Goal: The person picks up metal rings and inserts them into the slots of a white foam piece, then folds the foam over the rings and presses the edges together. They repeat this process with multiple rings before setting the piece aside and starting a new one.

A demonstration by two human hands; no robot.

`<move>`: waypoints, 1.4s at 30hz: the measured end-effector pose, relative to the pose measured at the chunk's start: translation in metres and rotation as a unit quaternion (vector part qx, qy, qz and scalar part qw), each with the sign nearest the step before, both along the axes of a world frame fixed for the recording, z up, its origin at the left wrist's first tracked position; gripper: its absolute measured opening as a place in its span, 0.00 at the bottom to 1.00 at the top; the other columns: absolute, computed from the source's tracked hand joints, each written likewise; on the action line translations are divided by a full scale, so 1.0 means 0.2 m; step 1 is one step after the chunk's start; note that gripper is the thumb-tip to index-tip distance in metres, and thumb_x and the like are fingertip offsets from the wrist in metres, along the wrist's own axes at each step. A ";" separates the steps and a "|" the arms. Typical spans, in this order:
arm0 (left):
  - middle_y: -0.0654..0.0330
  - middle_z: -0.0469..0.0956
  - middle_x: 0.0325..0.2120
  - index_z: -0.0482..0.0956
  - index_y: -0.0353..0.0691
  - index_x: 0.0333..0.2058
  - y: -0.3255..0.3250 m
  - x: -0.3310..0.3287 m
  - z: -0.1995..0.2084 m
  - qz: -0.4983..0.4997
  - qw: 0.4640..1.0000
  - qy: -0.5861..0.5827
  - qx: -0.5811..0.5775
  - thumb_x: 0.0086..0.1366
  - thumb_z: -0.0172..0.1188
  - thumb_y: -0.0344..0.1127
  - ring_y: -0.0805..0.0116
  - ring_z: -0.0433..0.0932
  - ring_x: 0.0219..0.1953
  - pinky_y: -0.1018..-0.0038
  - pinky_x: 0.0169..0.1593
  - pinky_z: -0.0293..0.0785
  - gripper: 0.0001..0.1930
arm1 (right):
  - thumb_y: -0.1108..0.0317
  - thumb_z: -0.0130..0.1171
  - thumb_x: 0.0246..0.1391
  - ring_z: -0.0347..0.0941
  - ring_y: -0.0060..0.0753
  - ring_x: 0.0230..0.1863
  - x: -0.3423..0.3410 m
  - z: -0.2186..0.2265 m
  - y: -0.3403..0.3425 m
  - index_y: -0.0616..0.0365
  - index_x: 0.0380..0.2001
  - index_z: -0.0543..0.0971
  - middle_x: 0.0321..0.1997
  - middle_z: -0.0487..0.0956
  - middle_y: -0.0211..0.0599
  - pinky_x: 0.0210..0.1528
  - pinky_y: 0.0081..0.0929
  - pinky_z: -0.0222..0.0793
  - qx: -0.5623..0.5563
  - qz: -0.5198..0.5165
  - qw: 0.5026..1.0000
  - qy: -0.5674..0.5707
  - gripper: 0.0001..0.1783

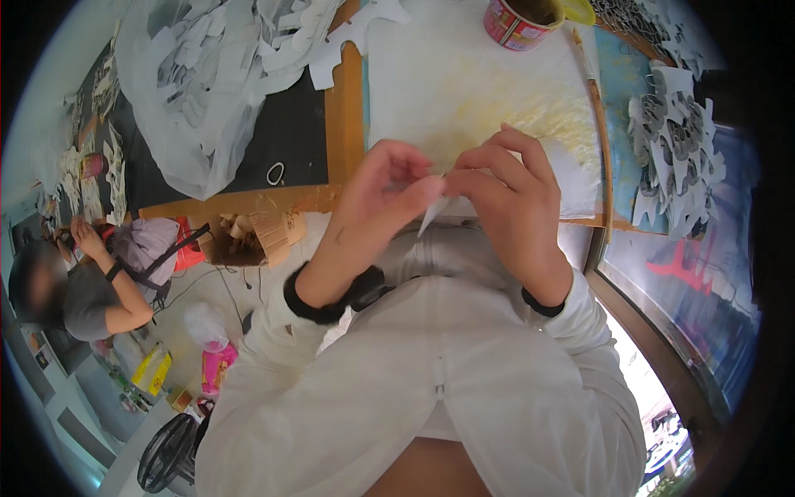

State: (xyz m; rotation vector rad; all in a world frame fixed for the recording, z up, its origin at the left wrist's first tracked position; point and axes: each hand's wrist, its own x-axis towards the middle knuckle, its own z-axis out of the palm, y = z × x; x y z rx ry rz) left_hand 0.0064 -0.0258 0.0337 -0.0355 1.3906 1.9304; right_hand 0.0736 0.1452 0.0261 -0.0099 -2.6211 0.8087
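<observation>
White jacket (331, 398); above it, left hand (368, 219) and right hand (515, 211) pinch a white piece (428, 218) between fingers, seemingly unfinished; a bag (199, 176) holds more.

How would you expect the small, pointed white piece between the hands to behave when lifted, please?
The small, pointed white piece would probably feel light, looking thin and smaller than the right hand. It may be fairly stiff, since its free end looks straight rather than curled.

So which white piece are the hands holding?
The small pointed piece, pinched between left hand and right hand; the pieces in the plastic bag lie untouched.
</observation>
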 end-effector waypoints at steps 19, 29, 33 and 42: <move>0.63 0.78 0.27 0.72 0.36 0.35 0.23 -0.05 0.00 -0.264 0.961 0.035 -0.068 0.69 0.56 0.38 0.78 0.78 0.28 0.80 0.36 0.78 0.10 | 0.68 0.62 0.32 0.72 0.29 0.40 0.27 0.04 0.08 0.45 0.22 0.78 0.32 0.77 0.20 0.56 0.43 0.66 0.171 -0.096 0.977 0.081 0.08; 0.62 0.77 0.25 0.72 0.36 0.33 0.24 0.08 -0.03 -0.153 0.986 0.029 -0.060 0.68 0.59 0.35 0.78 0.78 0.28 0.79 0.36 0.79 0.09 | 0.67 0.71 0.34 0.72 0.36 0.39 0.39 0.02 0.11 0.48 0.27 0.80 0.33 0.79 0.24 0.53 0.42 0.67 0.089 -0.108 0.987 0.080 0.12; 0.62 0.78 0.25 0.71 0.36 0.33 0.25 0.12 -0.02 -0.159 0.986 0.025 -0.045 0.68 0.58 0.34 0.78 0.78 0.28 0.79 0.37 0.80 0.08 | 0.66 0.73 0.34 0.72 0.36 0.39 0.38 -0.01 0.07 0.50 0.29 0.80 0.33 0.80 0.25 0.51 0.41 0.68 0.079 -0.096 0.979 0.160 0.15; 0.61 0.80 0.29 0.70 0.38 0.32 0.27 0.19 -0.04 -0.139 0.989 0.041 -0.035 0.70 0.56 0.35 0.75 0.81 0.31 0.79 0.37 0.79 0.08 | 0.66 0.70 0.31 0.69 0.30 0.32 0.35 -0.01 0.11 0.50 0.29 0.81 0.31 0.79 0.22 0.43 0.34 0.66 0.134 -0.096 0.975 0.149 0.15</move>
